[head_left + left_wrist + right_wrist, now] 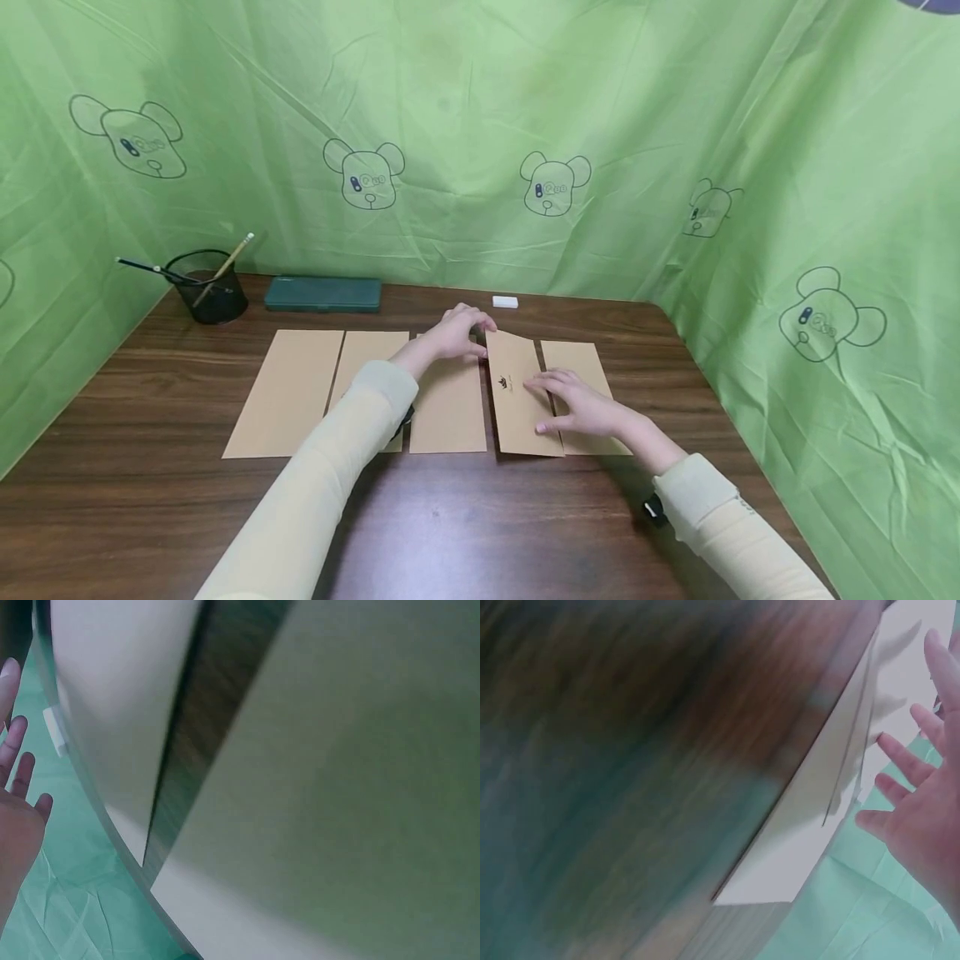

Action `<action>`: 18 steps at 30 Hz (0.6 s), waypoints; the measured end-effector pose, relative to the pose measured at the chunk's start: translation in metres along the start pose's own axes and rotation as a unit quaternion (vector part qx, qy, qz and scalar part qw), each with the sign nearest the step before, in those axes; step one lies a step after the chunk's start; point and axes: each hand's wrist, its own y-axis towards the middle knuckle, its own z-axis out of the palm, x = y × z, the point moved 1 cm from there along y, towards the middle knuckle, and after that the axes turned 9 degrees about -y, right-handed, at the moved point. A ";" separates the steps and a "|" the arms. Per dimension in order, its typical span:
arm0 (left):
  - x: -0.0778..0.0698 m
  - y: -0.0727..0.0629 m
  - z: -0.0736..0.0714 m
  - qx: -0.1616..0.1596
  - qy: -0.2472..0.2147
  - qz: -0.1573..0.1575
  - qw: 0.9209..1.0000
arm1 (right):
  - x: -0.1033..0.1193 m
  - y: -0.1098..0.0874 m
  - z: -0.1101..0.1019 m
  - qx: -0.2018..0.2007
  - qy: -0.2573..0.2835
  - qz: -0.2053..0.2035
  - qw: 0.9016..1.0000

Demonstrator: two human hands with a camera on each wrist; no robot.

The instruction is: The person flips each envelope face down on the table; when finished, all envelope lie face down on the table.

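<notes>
A kraft-brown card (pixel 517 417) printed with a small dark crown lies toward the right of a row of brown cards, its left edge slightly raised. At its upper left corner is my left hand (pixel 453 332), fingertips right at the edge. My right hand (pixel 573 402) reaches in from the other side, with spread fingers touching the card's printed face. Plain brown cards flank it: one (pixel 447 417) under the left hand, another (pixel 581 358) partly behind the right hand. In the right wrist view, the right fingers (pixel 904 759) are extended.
Farther left lie two more brown cards, a wide one (pixel 281 392) and one (pixel 375 354) partly hidden by my left sleeve. Along the back stand a black mesh pen holder (pixel 217 304) with pencils, a dark green case (pixel 322 294) and a white eraser (pixel 505 302). Green curtains (pixel 450 100) enclose the table.
</notes>
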 end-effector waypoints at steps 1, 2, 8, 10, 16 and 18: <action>-0.001 0.000 -0.001 -0.004 -0.001 0.003 1.000 | 0.001 0.001 -0.001 -0.002 0.004 0.004 1.000; -0.002 0.000 -0.001 -0.006 -0.002 0.005 1.000 | 0.002 0.002 -0.001 -0.005 0.010 0.008 1.000; -0.003 0.001 -0.003 -0.018 0.001 0.019 1.000 | 0.008 0.006 -0.004 -0.018 0.043 0.026 0.999; -0.004 0.001 -0.005 -0.025 0.002 0.024 0.999 | 0.010 0.007 -0.005 -0.021 0.063 0.020 0.998; -0.009 0.002 -0.012 -0.044 -0.005 0.032 0.999 | 0.021 0.011 -0.011 -0.030 0.145 0.022 0.989; -0.010 0.003 -0.013 -0.045 -0.001 0.032 0.998 | 0.025 0.013 -0.015 -0.034 0.159 0.029 0.986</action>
